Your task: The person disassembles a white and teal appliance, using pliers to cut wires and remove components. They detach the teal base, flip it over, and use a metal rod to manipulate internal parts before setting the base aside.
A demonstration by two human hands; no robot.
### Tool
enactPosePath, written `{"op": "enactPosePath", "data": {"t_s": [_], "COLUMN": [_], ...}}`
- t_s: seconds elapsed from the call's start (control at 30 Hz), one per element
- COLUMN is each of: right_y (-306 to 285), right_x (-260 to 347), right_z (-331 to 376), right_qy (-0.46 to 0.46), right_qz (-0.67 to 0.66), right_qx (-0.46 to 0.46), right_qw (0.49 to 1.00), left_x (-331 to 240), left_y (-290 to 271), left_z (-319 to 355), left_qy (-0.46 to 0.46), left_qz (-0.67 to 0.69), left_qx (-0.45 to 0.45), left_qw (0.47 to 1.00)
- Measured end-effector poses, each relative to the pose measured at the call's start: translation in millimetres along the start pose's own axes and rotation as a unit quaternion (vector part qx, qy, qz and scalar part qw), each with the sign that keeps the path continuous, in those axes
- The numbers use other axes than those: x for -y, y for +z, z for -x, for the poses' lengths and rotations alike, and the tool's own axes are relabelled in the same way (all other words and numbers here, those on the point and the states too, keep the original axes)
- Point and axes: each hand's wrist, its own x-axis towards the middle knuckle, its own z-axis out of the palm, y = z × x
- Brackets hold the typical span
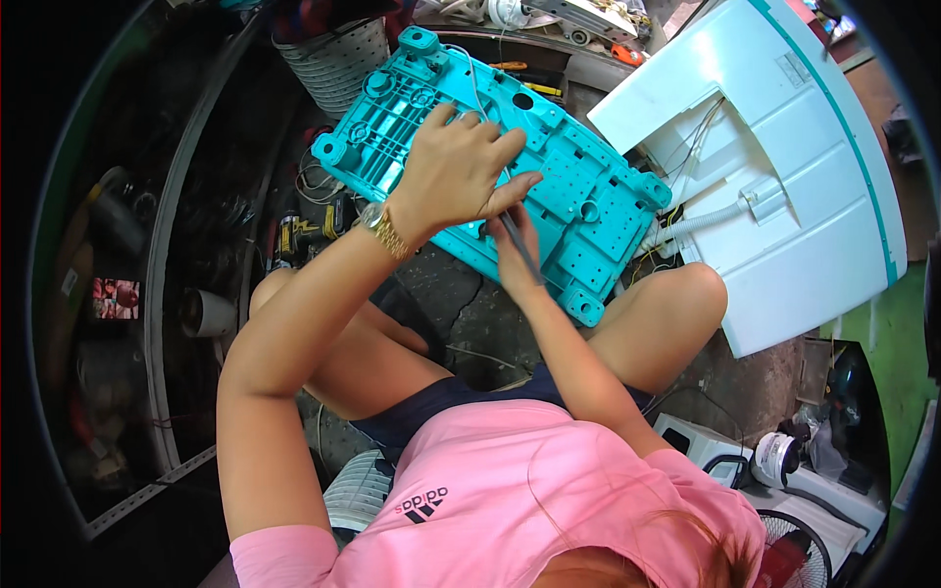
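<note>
A teal plastic base (588, 201), ribbed and full of holes, lies tilted on the floor in front of my knees; it looks like a washing machine's underside. My left hand (461, 167), with a gold watch (383, 230) at the wrist, is raised over its middle with fingers curled. A thin grey cord (475, 78) runs from the base's far edge behind these fingers. Below the left thumb, a dark grey length of it (521, 250) slants across my right hand (515, 245). The right fingers are closed close to the base, partly hidden by the left hand.
A white appliance body (823, 167) with a ribbed hose (701, 223) leans at the right. Behind the base stands a pale perforated basket (333, 64). A yellow-black power drill (304, 230) lies by my left knee. A metal-framed shelf (162, 265) lines the left; a fan (794, 549) is at lower right.
</note>
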Motion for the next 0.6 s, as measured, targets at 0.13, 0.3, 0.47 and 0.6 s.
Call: {"op": "enactPosePath", "data": {"t_s": [0.13, 0.3, 0.47, 0.6], "right_y": [-2.0, 17.5, -5.0, -10.4], "right_x": [-19.4, -9.4, -14.7, 12.3], "right_z": [-13.2, -0.7, -4.1, -15.7], "right_qy": [-0.066, -0.119, -0.194, -0.252], "right_qz": [-0.1, -0.153, 0.005, 0.128], "right_qx": [-0.007, -0.058, 0.004, 0.036], "right_qw": [0.993, 0.979, 0.981, 0.959], "left_x": [-33.2, -30.4, 9.8, 11.0], "left_y": [-32.4, -51.7, 21.0, 77.1], "left_z": [32.6, 51.8, 75.6, 82.3], "left_qy": [-0.182, -0.24, -0.113, -0.372], "left_qz": [0.105, 0.734, 0.622, 0.658], "left_qx": [0.13, 0.151, -0.295, -0.323], "left_qw": [0.969, 0.617, 0.716, 0.57]}}
